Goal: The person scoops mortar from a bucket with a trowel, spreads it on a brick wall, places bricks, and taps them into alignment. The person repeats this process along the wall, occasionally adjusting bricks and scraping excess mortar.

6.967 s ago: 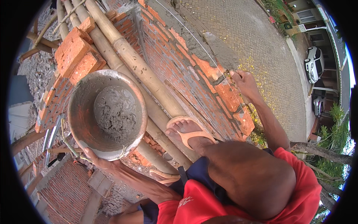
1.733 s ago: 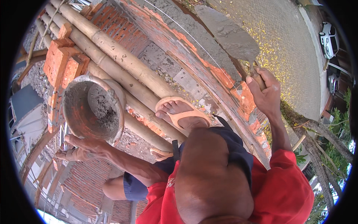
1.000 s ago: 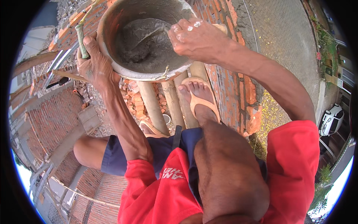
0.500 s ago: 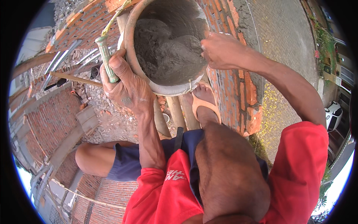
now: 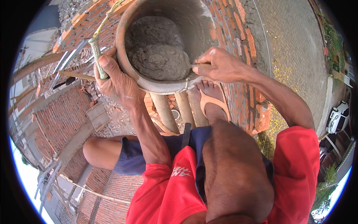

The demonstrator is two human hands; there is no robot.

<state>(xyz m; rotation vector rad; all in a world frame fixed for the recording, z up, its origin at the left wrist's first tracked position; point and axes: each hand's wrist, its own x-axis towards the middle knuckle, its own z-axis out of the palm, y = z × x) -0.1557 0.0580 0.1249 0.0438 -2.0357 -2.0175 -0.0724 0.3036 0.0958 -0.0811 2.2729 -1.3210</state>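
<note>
A round mortar bucket (image 5: 120, 41), its inner walls smeared grey, holds wet mortar (image 5: 153, 31). My right hand (image 5: 222, 66) reaches over its right rim, fingers closed around what looks like the grip of a trowel; my fingers hide the grip. A thick heap of mortar (image 5: 160, 61) lies on the trowel's blade and covers it. At the left side of the bucket, my left hand (image 5: 119, 80) is closed on a green ribbed handle (image 5: 97, 56). From the top of this handle a yellowish rope (image 5: 106, 22) runs upward.
Bamboo poles (image 5: 164, 112) lie under the bucket, with my sandalled foot (image 5: 214, 100) beside it. A brick wall (image 5: 244, 100) runs along the right, above a paved road (image 5: 298, 44) with a parked white car (image 5: 338, 117). Rubble (image 5: 115, 115) and lower brick walls (image 5: 57, 119) are down left.
My right hand has moved down and slightly left, bringing the mortar heap toward the near side of the bucket. My left hand keeps hold of the green handle. The view has shifted slightly.
</note>
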